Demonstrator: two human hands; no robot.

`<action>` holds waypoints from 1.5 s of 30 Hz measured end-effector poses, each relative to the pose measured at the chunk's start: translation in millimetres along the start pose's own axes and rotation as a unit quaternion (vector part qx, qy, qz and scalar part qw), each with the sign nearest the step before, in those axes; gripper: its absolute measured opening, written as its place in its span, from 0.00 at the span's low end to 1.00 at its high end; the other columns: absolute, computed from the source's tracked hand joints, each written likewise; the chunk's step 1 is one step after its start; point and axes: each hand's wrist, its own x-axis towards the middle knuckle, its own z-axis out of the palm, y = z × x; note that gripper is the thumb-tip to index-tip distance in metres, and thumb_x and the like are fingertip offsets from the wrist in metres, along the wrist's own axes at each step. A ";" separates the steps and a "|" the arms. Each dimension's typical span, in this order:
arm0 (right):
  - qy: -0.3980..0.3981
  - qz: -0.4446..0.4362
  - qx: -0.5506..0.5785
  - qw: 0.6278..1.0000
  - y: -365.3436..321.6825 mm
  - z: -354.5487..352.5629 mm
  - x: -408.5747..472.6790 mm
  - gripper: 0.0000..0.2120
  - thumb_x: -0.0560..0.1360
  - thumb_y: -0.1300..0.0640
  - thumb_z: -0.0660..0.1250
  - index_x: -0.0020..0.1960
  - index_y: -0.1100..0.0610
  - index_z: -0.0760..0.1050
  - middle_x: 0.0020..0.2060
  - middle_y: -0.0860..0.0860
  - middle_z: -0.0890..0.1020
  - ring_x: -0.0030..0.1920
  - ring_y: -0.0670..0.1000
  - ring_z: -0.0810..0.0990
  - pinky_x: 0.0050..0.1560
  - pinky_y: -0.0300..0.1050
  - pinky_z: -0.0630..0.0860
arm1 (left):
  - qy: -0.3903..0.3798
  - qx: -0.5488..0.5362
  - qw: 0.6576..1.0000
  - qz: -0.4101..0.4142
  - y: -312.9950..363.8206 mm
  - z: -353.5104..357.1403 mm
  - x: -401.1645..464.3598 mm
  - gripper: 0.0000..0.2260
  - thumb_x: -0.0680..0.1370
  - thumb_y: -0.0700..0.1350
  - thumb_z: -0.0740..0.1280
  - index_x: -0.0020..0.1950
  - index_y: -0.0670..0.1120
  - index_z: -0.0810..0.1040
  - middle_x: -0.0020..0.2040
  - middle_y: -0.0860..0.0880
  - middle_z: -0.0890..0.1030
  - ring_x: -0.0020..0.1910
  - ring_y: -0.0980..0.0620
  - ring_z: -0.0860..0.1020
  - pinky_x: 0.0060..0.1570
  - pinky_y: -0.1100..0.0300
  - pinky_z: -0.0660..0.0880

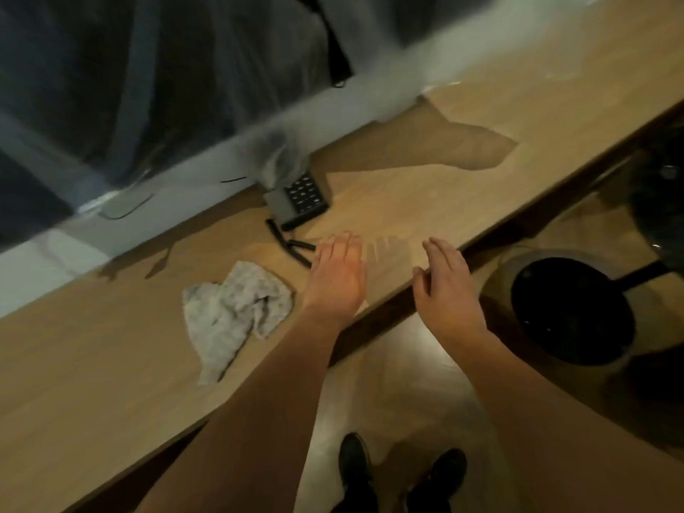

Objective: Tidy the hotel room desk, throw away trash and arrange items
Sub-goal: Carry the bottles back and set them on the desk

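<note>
Both hands flat and empty mid-frame: left hand (338,275) over the desk (462,116), right hand (446,286) at its front edge. Crumpled cloth (233,312) lower left of the left hand; soft, light, probably best pinched at a raised fold.

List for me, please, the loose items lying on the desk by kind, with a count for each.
Desk telephone: 1
Crumpled grey cloth: 1
Black coiled cord: 1
Total: 3
</note>
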 end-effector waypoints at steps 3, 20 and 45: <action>0.035 0.042 -0.010 0.998 43.9 -39.6 -11.0 0.24 0.83 0.54 0.59 0.77 0.57 0.61 0.77 0.52 0.64 0.78 0.49 0.56 0.78 0.46 0.49 | -0.009 0.009 1.000 0.025 64.2 7.6 15.5 0.23 0.86 0.49 0.54 0.80 0.44 0.61 0.79 0.44 0.63 0.78 0.44 0.59 0.79 0.49 0.51; 0.175 0.257 -0.030 0.950 290.5 -205.3 -126.3 0.23 0.83 0.55 0.56 0.76 0.60 0.62 0.75 0.55 0.66 0.77 0.51 0.60 0.79 0.49 0.52 | -0.025 0.012 0.953 0.302 415.1 71.1 34.0 0.22 0.86 0.51 0.54 0.78 0.46 0.66 0.76 0.46 0.69 0.77 0.47 0.64 0.78 0.47 0.56; 0.223 0.341 0.052 0.912 483.8 -304.0 33.0 0.25 0.82 0.54 0.59 0.77 0.56 0.61 0.76 0.52 0.63 0.77 0.50 0.58 0.78 0.51 0.57 | -0.050 -0.103 0.942 0.314 589.6 144.6 234.2 0.24 0.83 0.48 0.61 0.78 0.42 0.64 0.75 0.44 0.69 0.76 0.47 0.65 0.78 0.48 0.60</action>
